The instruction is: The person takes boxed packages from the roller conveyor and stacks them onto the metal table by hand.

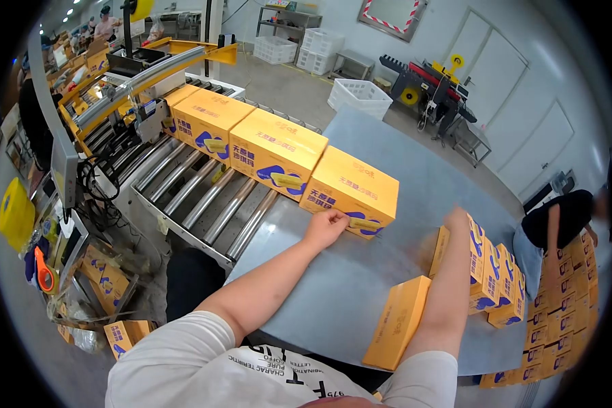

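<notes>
Several yellow-orange cartons with blue print stand in a row from the roller conveyor onto the metal table. My left hand (327,226), its fingers curled together, touches the printed front of the nearest carton in that row (353,185). Whether anything small is inside those fingers is hidden. My right hand (457,219) reaches over the table's right side, smeared by motion, and its fingers cannot be made out. Beside it is a carton (483,272), one of a group standing close together at the table's right edge. Another carton (397,323) lies near my right forearm.
The roller conveyor (217,197) with a yellow-framed machine (153,75) is at left. A person in dark clothing (566,216) stands at right by stacked cartons (557,319). A white crate (360,97) is behind the grey table (285,292). An orange tape dispenser (45,272) hangs at left.
</notes>
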The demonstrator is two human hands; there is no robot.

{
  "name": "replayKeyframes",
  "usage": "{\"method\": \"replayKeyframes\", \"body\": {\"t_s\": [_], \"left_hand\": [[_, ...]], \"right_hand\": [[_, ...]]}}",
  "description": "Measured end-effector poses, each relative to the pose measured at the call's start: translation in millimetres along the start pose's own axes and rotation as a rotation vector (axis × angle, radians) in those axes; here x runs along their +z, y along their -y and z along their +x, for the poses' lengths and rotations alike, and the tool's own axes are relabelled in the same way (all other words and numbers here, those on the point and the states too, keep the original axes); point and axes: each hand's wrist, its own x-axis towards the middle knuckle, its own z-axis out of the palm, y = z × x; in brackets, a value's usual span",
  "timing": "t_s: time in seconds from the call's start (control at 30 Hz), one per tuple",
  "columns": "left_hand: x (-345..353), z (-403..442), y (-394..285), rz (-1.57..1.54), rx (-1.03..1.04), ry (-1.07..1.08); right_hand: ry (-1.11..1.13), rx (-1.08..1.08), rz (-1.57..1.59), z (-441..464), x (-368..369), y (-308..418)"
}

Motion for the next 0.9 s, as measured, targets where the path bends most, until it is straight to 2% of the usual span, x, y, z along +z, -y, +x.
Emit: {"method": "replayKeyframes", "body": {"t_s": [0.07, 0.13, 0.23, 0.33, 0.43, 0.53, 0.63, 0.73, 0.83, 0.9], "left_hand": [[-0.3, -2.3, -4.6, 0.005, -0.01, -0.012], [-2.3, 0.4, -2.3, 0.043, -0.016, -0.001], [-2.4, -3.2, -3.9, 0.079, -0.026, -0.008], [-3.8, 0.8, -5.0, 0.096, -0.012, -0.01], [-4.6, -1.6, -13.2, 0.144, -0.024, 0.006], [-5.8, -4.3, -17.6, 0.165, -0.038, 0.016], [-4.0, -2.6, -18.9, 0.154, -0.048, 0.025], [-4.7, -2.3, -18.0, 0.131, -0.038, -0.002], [-5.6, -2.7, -13.8, 0.111, -0.03, -0.007], [-4.3, -1.4, -11.1, 0.095, -0.021, -0.001]], "right_hand": [[-0.066, -0.23, 0.179, 16.5, 8.5, -3.6], [-0.157, -0.434, 0.356, 2.0, -1.2, 27.7], [0.008, -0.538, 0.574, -28.3, -19.9, 72.2], [0.157, -0.605, 0.592, -57.0, -19.1, 103.1], [0.161, -0.774, 0.238, -105.9, -37.1, 119.7], [0.156, -0.905, 0.102, -123.2, -40.2, 131.3], [0.107, -0.977, 0.246, -118.1, -34.3, 131.5], [-0.128, -0.883, 0.173, -120.0, -29.5, 132.2], [-0.372, -0.619, -0.025, -131.6, -35.4, 139.7], [-0.361, -0.436, -0.007, -125.5, -35.4, 142.8]]}}
